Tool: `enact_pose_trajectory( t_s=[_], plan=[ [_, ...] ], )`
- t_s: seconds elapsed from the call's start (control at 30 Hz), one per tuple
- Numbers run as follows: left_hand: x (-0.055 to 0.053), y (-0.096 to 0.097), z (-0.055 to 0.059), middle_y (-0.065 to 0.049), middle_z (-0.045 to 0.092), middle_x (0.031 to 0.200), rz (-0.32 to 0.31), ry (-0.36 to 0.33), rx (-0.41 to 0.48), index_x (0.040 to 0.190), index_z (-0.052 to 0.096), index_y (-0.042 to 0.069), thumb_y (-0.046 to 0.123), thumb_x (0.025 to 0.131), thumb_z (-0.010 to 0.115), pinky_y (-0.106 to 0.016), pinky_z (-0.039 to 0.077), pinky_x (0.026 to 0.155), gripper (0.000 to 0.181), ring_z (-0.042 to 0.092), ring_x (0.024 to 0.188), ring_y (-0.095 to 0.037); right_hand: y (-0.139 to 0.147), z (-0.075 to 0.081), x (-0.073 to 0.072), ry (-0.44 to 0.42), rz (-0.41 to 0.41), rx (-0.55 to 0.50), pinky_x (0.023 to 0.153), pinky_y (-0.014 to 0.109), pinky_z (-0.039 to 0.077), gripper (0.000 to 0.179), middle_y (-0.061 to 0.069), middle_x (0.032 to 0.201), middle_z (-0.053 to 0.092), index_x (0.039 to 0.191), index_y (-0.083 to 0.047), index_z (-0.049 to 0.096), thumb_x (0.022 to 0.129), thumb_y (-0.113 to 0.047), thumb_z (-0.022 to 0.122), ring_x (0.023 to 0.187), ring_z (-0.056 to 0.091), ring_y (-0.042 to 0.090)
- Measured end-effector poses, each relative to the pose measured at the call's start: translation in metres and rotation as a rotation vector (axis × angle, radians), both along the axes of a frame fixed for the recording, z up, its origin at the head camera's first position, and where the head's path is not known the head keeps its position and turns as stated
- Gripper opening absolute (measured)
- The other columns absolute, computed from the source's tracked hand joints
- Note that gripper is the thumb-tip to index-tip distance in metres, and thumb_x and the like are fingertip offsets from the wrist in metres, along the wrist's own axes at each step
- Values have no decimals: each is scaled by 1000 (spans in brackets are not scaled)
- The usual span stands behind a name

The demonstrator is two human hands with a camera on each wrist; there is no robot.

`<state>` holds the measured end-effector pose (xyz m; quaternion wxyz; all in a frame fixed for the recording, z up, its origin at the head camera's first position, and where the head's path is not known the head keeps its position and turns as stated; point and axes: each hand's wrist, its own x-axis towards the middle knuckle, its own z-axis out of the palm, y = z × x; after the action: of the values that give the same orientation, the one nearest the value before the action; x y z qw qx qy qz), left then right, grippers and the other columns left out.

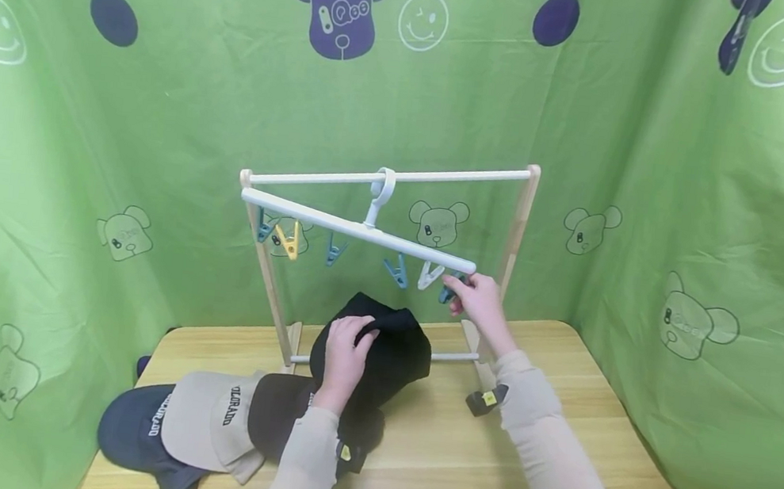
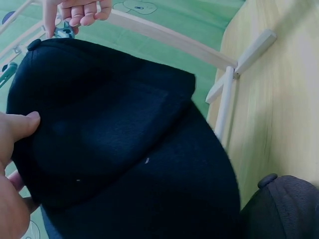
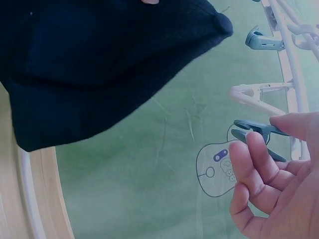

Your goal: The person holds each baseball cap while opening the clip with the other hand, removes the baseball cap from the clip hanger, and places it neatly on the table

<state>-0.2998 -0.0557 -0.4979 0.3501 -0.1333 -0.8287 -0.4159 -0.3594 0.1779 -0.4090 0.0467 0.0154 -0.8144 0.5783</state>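
My left hand (image 1: 346,355) grips a black cap (image 1: 398,357), thumb on one face and fingers behind it, in front of the rack. In the left wrist view the cap (image 2: 109,114) fills most of the picture, its top button at the upper left. At the right end of the white clip hanger (image 1: 358,229), my right hand (image 1: 483,298) pinches a teal clip (image 1: 452,289) between thumb and fingers. In the right wrist view that clip (image 3: 254,130) points toward the cap, apart from it. A white clip (image 1: 429,275) and a blue clip (image 1: 396,270) hang beside it.
The hanger hooks over the top bar (image 1: 464,176) of a wooden-legged rack and tilts down to the right. Farther left hang a yellow clip (image 1: 288,239) and more blue ones. Navy (image 1: 133,420), beige (image 1: 205,416) and dark (image 1: 277,416) caps lie overlapping on the table (image 1: 454,474).
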Motion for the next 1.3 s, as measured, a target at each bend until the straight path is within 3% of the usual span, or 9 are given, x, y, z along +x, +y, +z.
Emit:
enact_pose_trajectory(
  t_s=[0.23,0.57,0.93,1.3],
  plan=[
    [4,0,1,-6,74,100,-53,-65,-63,103,73,8,14,87,71,-41,49,92,17,62,100,-28,10,-1,3,10,-16,23,57,33,60,35,-3,57,59,87,1,57,93,-32,64,48,57,7],
    [7,3,1,-7,73,101,-142,-125,-150,104,73,8,14,87,71,-40,49,90,19,63,97,-27,24,-2,4,26,-67,72,56,28,59,37,0,64,63,94,2,58,93,-35,64,51,58,6],
    [7,5,-3,-5,74,102,-160,-153,-200,105,73,9,17,87,71,-37,50,90,20,64,98,-24,45,-9,8,25,-97,88,60,29,59,43,1,66,64,98,3,60,92,-40,64,52,59,7],
    [11,7,-3,-5,73,106,-239,-244,-257,108,72,9,16,87,70,-39,50,93,22,63,102,-25,63,-14,11,26,-132,82,62,29,59,48,16,84,70,103,4,60,92,-43,62,55,59,5]
  ],
)
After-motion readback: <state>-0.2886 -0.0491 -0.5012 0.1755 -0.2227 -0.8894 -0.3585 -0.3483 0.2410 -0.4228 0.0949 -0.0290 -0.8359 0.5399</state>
